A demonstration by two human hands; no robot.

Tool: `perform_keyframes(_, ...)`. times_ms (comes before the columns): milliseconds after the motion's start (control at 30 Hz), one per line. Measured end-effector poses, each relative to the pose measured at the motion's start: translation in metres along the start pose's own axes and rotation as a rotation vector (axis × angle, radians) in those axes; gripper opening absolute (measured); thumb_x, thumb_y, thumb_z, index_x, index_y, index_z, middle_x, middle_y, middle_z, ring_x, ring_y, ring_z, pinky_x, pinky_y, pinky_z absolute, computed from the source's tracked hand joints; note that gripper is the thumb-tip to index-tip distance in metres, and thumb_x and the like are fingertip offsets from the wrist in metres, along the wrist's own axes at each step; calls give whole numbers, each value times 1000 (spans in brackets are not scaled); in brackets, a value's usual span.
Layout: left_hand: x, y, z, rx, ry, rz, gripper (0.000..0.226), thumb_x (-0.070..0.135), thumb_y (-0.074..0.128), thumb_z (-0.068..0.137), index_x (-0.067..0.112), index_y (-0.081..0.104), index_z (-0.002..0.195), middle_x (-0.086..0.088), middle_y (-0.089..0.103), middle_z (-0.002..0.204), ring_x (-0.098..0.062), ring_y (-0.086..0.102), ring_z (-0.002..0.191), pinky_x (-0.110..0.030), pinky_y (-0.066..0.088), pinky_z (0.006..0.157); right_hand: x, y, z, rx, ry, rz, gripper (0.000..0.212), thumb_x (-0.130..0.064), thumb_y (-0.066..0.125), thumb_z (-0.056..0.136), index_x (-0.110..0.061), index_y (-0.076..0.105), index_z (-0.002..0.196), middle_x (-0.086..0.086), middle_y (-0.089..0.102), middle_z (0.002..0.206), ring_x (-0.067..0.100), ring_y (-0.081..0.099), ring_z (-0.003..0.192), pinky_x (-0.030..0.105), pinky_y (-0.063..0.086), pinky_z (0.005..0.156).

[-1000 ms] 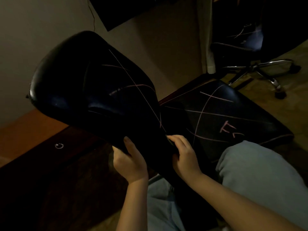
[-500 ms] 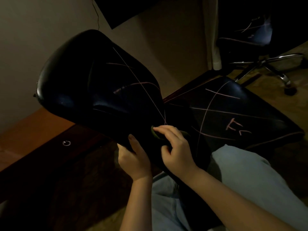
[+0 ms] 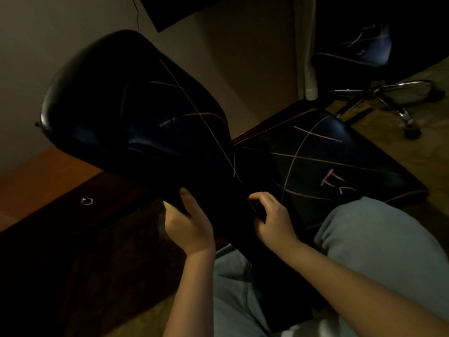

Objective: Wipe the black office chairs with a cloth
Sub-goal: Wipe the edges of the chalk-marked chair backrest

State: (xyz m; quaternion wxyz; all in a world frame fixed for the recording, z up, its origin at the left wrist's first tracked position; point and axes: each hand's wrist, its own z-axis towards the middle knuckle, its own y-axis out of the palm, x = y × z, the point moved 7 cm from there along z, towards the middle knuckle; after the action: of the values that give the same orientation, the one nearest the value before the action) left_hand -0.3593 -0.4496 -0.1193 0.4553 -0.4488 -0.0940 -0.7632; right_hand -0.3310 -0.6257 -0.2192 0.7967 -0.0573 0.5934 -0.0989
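Note:
A black office chair fills the middle of the head view, its backrest (image 3: pixel 126 113) on the left and its seat (image 3: pixel 328 161) on the right, both crossed by pale chalk-like lines. My left hand (image 3: pixel 189 222) grips the lower left edge of the backrest, thumb on the front face. My right hand (image 3: pixel 272 215) is curled over a small dark cloth (image 3: pixel 255 206) pressed at the crease where backrest meets seat; the cloth is mostly hidden in the dim light.
A second black office chair (image 3: pixel 364 52) on a chrome wheeled base (image 3: pixel 388 93) stands at the back right. A dark wooden cabinet (image 3: pixel 60 215) with a ring pull (image 3: pixel 87 201) lies to the left. My knees in light trousers (image 3: pixel 376 239) are below the seat.
My right hand has slid down and right from the lower backrest to the crease by the seat. My left hand keeps its grip on the backrest edge.

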Motion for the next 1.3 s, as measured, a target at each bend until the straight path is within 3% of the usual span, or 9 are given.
perform_keyframes(133, -3, 1, 0, -17, -17, 11, 91, 81, 19, 82, 11, 54, 128, 5, 63, 105, -9, 58, 91, -20, 45, 71, -10, 3, -5, 93, -15, 5, 39, 12, 59, 78, -11, 63, 109, -5, 59, 105, 8, 58, 101, 17, 47, 90)
perform_keyframes(233, -6, -1, 2, -12, -27, 40, 92, 81, 19, 83, 10, 54, 129, -10, 68, 111, -25, 65, 97, -33, 51, 78, -40, 8, -3, 150, -138, -3, 46, 11, 54, 75, -9, 63, 115, -1, 59, 113, 10, 56, 110, 18, 45, 98)
perform_keyframes(367, 1, 1, 3, -22, 12, 83, 95, 79, 17, 84, 3, 55, 127, -18, 66, 115, -34, 63, 102, -26, 41, 78, -77, 12, 8, 115, -282, 0, 52, 7, 51, 74, -7, 60, 123, 3, 57, 121, 10, 51, 118, 16, 38, 104)
perform_keyframes(567, -5, 2, 3, -15, 5, 89, 85, 72, 25, 88, 2, 57, 125, -19, 67, 112, -34, 63, 100, -22, 40, 76, -78, 10, 13, 68, -352, -37, 57, 9, 51, 72, -9, 59, 125, 3, 57, 123, 12, 51, 119, 20, 38, 106)
perform_keyframes(733, -1, 1, 0, 15, -21, 20, 85, 76, 23, 86, 9, 57, 123, 8, 60, 98, -9, 59, 87, -15, 41, 69, -34, 3, 6, 79, -200, -33, 48, 16, 54, 72, -10, 62, 113, -3, 58, 111, 10, 56, 108, 15, 42, 97)
perform_keyframes(867, -6, 1, 0, -3, -43, 16, 81, 79, 21, 84, 15, 56, 121, 3, 64, 96, -21, 65, 86, -34, 52, 71, 9, 3, -1, 20, 24, -31, 37, 12, 59, 80, -16, 61, 105, -8, 57, 102, 10, 59, 98, 12, 46, 85)
perform_keyframes(1033, -8, 2, 0, -25, -49, 24, 70, 79, 21, 85, 25, 53, 116, -7, 68, 95, -24, 66, 83, -46, 54, 71, -2, 2, -3, 101, 8, -31, 36, 12, 58, 80, -12, 63, 105, -6, 59, 103, 9, 59, 99, 15, 47, 88)
perform_keyframes(1133, -5, 1, 0, -21, -44, 33, 84, 80, 18, 84, 15, 56, 119, -8, 68, 99, -23, 65, 87, -41, 53, 73, -38, 5, -1, 157, -143, -44, 43, 12, 54, 77, -9, 63, 113, -5, 58, 109, 7, 56, 106, 16, 45, 96)
perform_keyframes(1300, -1, 1, 1, -30, -14, 45, 93, 78, 16, 84, 4, 56, 123, 0, 63, 104, -11, 56, 92, -20, 40, 73, -84, 11, 11, 89, -352, -38, 53, 9, 49, 74, -5, 59, 124, 6, 57, 121, 13, 52, 118, 20, 40, 104)
